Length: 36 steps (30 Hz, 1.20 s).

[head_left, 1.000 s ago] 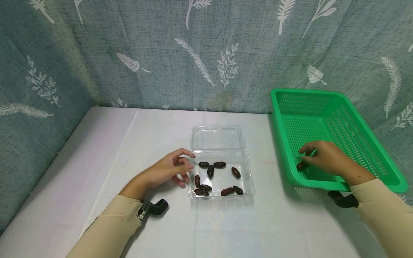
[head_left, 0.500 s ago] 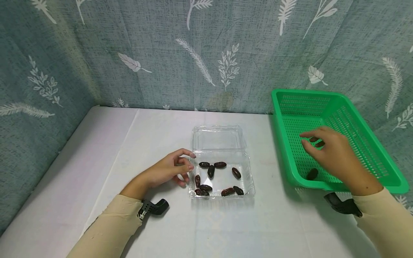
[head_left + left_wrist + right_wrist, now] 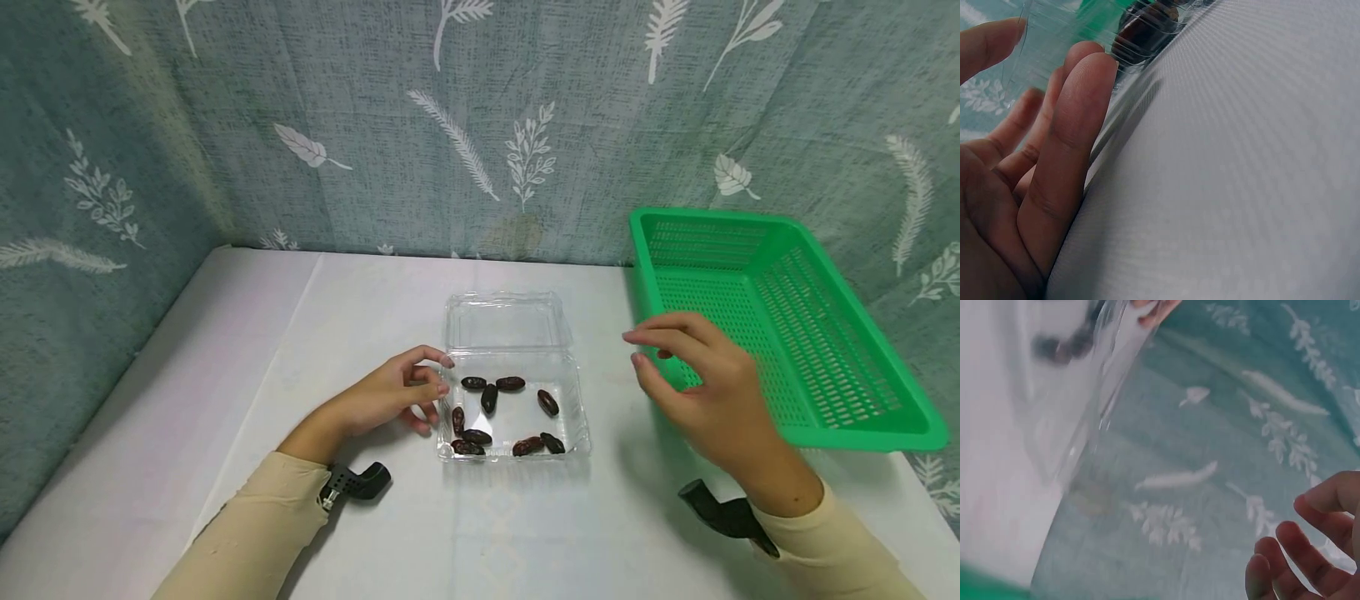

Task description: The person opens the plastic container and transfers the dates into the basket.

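Left hand (image 3: 390, 393) rests on the white table (image 3: 300, 350), fingers loosely curled against the left wall of the clear plastic container (image 3: 516, 408), steadying it without enclosing it. Eight dark dates (image 3: 489, 398) lie inside, just right of those fingertips. Right hand (image 3: 705, 392) hovers empty, fingers relaxed and spread, between the container and the green basket (image 3: 780, 333), touching neither.

Left hand (image 3: 390, 392) rests loosely curled; right hand (image 3: 705, 392) hovers, fingers spread.

Beige long sleeves (image 3: 247, 533), black wrist-worn cameras (image 3: 358, 482).
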### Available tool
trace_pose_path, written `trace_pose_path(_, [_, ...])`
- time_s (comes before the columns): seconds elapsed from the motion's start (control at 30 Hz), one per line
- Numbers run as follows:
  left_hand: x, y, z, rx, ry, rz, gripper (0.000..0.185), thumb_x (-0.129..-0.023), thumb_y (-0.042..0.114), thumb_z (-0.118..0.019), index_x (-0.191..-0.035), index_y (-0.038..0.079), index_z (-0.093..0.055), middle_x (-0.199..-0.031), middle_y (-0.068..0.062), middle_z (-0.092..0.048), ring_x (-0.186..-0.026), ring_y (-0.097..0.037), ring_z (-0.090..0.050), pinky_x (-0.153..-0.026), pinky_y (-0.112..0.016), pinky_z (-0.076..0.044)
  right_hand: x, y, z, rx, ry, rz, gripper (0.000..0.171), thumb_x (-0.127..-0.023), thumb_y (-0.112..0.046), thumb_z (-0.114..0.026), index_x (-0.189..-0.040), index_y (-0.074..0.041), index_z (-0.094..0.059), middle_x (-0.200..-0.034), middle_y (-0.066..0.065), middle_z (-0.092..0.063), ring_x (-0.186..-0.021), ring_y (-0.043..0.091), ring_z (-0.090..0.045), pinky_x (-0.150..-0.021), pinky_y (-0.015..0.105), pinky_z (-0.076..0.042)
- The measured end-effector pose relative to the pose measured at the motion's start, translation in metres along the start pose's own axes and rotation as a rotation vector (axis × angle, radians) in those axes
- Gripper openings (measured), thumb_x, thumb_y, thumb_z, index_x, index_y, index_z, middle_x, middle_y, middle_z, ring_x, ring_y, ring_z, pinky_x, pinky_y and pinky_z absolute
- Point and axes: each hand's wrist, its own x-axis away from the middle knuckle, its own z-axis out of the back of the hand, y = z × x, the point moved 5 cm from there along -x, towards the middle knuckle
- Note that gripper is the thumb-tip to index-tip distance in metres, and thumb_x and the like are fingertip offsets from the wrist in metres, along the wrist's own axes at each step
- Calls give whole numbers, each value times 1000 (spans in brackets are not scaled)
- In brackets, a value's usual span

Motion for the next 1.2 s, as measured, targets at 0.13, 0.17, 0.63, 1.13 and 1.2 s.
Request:
trace_pose_path(0.13, [1, 0, 1, 1, -3, -6, 50, -99, 18, -63, -140, 3, -38, -97, -6, -60, -75, -22, -68, -66, -41, -64, -1, -10, -16, -63, -22, 22, 24, -78, 3, -72, -101, -6, -76, -100, 7, -70, -83, 7, -58, -71, 12, -47])
trace_pose_path(0.17, [1, 0, 1, 1, -3, -7, 50, -99, 18, -64, -140, 4, -39, -97, -6, -60, -74, -22, -68, -65, -41, -64, -1, -12, -20, -79, -29, 22, 24, -78, 3, -72, -101, -6, -76, -98, 7, -70, -83, 8, -59, -71, 13, -47])
trace_pose_path(0.63, [2, 1, 2, 13, -8, -15, 49, -99, 18, -63, -140, 5, -39, -97, -7, -59, -75, -22, -68, -66, -42, -64, -8, -18, -74, -218, -217, -33, 25, -81, 6, -75, -102, -8, -75, -96, 2, -72, -81, 14, -61, -67, 19, -52])
trace_pose_path(1.13, [1, 1, 0, 22, -21, -14, 47, -100, 17, -62, -139, 6, -39, -97, -6, -60, -74, -22, -68, -65, -42, -64, -2, -9, -136, -160, -605, -211, 20, -90, -6, -73, -110, -9, -74, -102, 2, -70, -87, 17, -63, -69, 24, -54])
trace_pose_path(1.2, [0, 1, 0, 24, -24, -13, 46, -100, 17, -61, -139, 6, -39, -97, -7, -60, -74, -22, -68, -65, -42, -64, -1, -8, -142, -153, -643, -233, 21, -90, -6, -72, -111, -9, -74, -100, 2, -69, -84, 15, -61, -67, 21, -52])
